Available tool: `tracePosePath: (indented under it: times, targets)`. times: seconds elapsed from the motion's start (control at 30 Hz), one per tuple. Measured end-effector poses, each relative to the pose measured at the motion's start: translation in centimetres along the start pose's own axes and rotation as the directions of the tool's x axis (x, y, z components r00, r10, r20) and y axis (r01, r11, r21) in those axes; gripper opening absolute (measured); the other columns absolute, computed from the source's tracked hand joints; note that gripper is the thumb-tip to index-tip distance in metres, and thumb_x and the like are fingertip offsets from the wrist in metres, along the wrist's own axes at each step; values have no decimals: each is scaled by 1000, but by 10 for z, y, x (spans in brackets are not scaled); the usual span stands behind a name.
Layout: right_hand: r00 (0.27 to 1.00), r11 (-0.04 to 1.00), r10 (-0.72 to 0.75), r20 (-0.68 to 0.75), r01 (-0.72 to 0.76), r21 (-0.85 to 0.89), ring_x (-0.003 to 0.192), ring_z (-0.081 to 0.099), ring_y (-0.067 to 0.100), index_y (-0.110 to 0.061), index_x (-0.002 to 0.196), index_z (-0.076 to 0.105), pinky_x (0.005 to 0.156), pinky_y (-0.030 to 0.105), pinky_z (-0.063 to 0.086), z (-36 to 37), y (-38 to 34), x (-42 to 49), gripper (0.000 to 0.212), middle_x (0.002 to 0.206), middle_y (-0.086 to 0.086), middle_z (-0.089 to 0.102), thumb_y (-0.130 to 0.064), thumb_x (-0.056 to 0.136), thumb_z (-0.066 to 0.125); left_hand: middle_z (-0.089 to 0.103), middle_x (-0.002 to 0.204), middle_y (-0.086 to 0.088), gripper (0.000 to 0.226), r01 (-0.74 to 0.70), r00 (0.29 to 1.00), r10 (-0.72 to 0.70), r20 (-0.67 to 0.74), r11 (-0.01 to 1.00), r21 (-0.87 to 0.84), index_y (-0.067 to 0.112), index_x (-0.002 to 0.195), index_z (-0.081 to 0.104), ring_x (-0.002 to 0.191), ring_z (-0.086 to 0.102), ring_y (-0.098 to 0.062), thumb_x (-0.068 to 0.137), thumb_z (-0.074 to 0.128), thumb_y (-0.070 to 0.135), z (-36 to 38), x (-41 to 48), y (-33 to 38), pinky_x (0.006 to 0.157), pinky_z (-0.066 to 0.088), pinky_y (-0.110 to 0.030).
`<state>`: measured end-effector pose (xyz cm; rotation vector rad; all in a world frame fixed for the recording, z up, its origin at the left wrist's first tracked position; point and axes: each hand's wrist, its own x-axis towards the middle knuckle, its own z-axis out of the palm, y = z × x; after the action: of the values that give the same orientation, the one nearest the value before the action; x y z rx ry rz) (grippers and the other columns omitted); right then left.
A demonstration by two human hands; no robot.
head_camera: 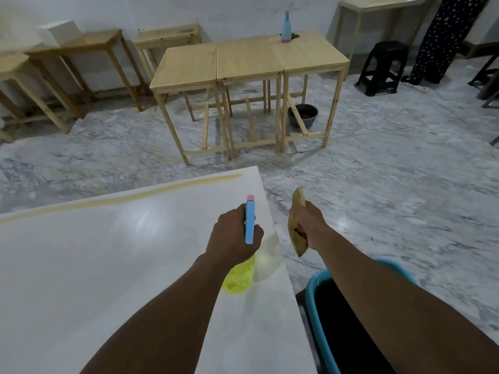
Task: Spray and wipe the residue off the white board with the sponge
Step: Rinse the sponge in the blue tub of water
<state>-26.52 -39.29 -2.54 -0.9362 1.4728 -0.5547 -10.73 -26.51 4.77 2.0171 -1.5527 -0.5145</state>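
The left hand (232, 236) has its grip closed around a spray bottle (244, 255) with a blue head and yellow body, held above the right part of the white board (108, 265). A yellowish streak (129, 197) runs along the board's far edge. The right hand (307, 225) has its grip closed on a brown sponge (297, 228), off the board's right edge, above the floor beyond a blue tub (313, 287)

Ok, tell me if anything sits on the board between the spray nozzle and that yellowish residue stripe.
Nothing visible does. The left hand holds the yellow spray bottle with the blue head over the white board; bare surface runs up to the yellowish residue stripe.
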Motion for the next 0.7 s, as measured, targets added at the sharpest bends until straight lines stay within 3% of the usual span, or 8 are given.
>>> tracePosePath:
  times: [0.1, 0.2, 0.33, 0.4, 0.47, 0.53, 0.63, 0.7]
  targets:
    - [993, 981, -119, -22, 114, -156, 78, 54, 25, -15, 123, 54, 71, 35, 42, 33, -19, 62, 31, 91, 7, 58, -24, 94, 50, 67, 82, -5, 15, 20, 995, -21, -94, 1000, -15, 13, 94, 60, 68, 63, -25, 88, 70, 23, 9, 43, -13, 67, 54, -41]
    - [976, 938, -217, -13, 204, -281, 90, 58, 28, -19, 132, 51, 71, 32, 46, 67, -41, 115, 39, 108, 9, 62, -24, 94, 46, 68, 86, -2, 16, 20, 988, -24, -152, 999, -27, 16, 98, 62, 68, 63, -21, 88, 72, 23, 19, 80, -26, 69, 54, -38]
    - [945, 892, -328, 12, 314, -324, 85, 55, 26, -21, 143, 42, 55, 26, 38, 110, -63, 170, 49, 113, 12, 59, -19, 94, 44, 69, 89, -2, 21, 5, 975, -18, -221, 998, -57, 14, 105, 64, 71, 66, -23, 88, 73, 23, 25, 120, -44, 71, 53, -34]
    - [935, 864, -351, 45, 342, -370, 91, 58, 31, -22, 143, 41, 63, 30, 44, 129, -69, 193, 53, 116, 14, 57, -28, 91, 48, 69, 87, -2, 21, 16, 973, -34, -230, 997, -77, 14, 105, 64, 71, 67, -22, 88, 73, 22, 26, 133, -51, 71, 53, -32]
    - [947, 841, -304, 101, 317, -439, 108, 55, 37, -23, 142, 42, 86, 42, 50, 145, -69, 212, 59, 128, 17, 52, -46, 88, 49, 69, 86, 0, 21, 17, 972, -34, -232, 997, -77, 16, 105, 63, 70, 67, -19, 88, 72, 24, 29, 141, -57, 71, 54, -33]
    - [955, 837, -287, 72, 287, -466, 122, 48, 39, -19, 142, 44, 103, 48, 43, 154, -67, 219, 61, 139, 20, 45, -53, 91, 45, 69, 90, 2, 22, 24, 972, -42, -232, 996, -81, 17, 107, 63, 71, 68, -18, 88, 72, 24, 32, 143, -64, 71, 55, -33]
    - [924, 810, -380, -40, 312, -497, 117, 54, 40, -16, 137, 53, 99, 45, 46, 157, -58, 225, 42, 131, 21, 51, -28, 97, 44, 69, 92, 3, 20, 44, 966, -67, -250, 994, -98, 17, 106, 64, 70, 68, -18, 88, 72, 22, 31, 143, -70, 71, 53, -29]
    - [906, 799, -417, -70, 328, -504, 115, 56, 37, -20, 135, 56, 95, 42, 46, 158, -49, 225, 41, 129, 17, 54, -17, 95, 44, 69, 92, 4, 20, 65, 965, -87, -247, 993, -96, 16, 105, 64, 70, 67, -17, 86, 72, 19, 29, 143, -72, 70, 49, -21]
